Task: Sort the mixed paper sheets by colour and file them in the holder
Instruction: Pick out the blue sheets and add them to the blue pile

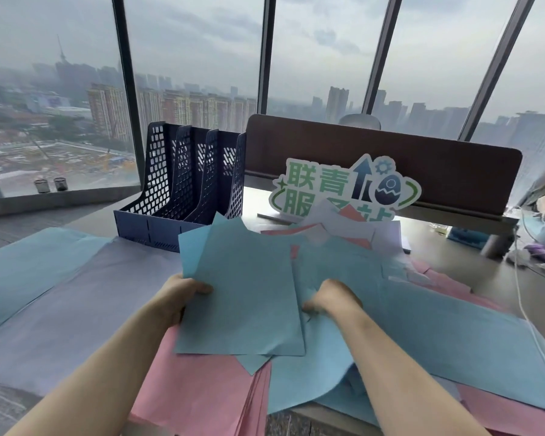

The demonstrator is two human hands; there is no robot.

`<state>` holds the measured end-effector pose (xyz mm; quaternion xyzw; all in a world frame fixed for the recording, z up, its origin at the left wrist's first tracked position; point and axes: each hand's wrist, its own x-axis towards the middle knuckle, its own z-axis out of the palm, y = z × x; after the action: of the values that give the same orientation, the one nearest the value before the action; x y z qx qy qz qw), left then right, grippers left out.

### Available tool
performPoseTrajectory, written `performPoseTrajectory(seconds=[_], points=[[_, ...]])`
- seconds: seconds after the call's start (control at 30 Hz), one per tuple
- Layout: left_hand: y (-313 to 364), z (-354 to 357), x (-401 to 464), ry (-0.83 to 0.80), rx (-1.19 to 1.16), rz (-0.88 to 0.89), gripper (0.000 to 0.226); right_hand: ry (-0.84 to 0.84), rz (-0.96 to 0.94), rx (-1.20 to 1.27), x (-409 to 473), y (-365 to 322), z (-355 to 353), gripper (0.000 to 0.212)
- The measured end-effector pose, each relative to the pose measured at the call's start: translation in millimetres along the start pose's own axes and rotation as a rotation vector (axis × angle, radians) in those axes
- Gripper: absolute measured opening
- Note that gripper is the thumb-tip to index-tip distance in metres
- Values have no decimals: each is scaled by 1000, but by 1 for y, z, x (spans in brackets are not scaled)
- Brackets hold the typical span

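Gathering blue sheets point(243, 297), fanned and gripped at the edge by the left hand point(183, 294), is best finished by squaring them before filing, while another blue sheet point(337, 265) is pinched by the right hand point(331, 297); the empty holder point(183, 184) stands just behind.

Soft overcast daylight from the windows point(202, 58) (edges bowed), slight blur.

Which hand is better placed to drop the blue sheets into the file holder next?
Left, probably. The left hand already grips the blue sheets, and the holder stands ahead on its side. The right hand is busy in the mixed pile.
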<state>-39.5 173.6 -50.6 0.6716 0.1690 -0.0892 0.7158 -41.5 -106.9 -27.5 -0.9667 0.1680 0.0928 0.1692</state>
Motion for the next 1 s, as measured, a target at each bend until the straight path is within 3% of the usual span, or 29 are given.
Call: performPoseTrajectory(seconds=[0.1,0.27,0.37,0.47,0.5,0.6,0.7,0.77,0.87,1.0], points=[[-2,-3,1,-6,-8,-13,27,-22,-16,88,8,7,2,25],[-2,-5,1,-7,-28,-10,22,6,-110,440,18,31,-12,46],[-2,-5,4,48,-26,-12,20,-85,-203,575,8,40,-20,31],[-2,-6,5,67,-25,-11,20,-158,-175,435,7,51,-23,18],[-1,-5,4,61,-23,-5,21,-53,-142,360,10,55,-25,22],[-1,-3,0,35,-3,12,21,480,-66,200,9,63,-44,22],[1,-1,-2,35,-1,42,22,874,-147,343,-1,59,-74,15],[2,1,-2,52,0,63,21,1050,-213,456,-5,54,-94,15],[3,4,0,52,2,87,22,1084,-316,596,-1,50,-113,20],[7,10,-2,-6,6,85,24,844,-332,696,15,44,-107,21]])
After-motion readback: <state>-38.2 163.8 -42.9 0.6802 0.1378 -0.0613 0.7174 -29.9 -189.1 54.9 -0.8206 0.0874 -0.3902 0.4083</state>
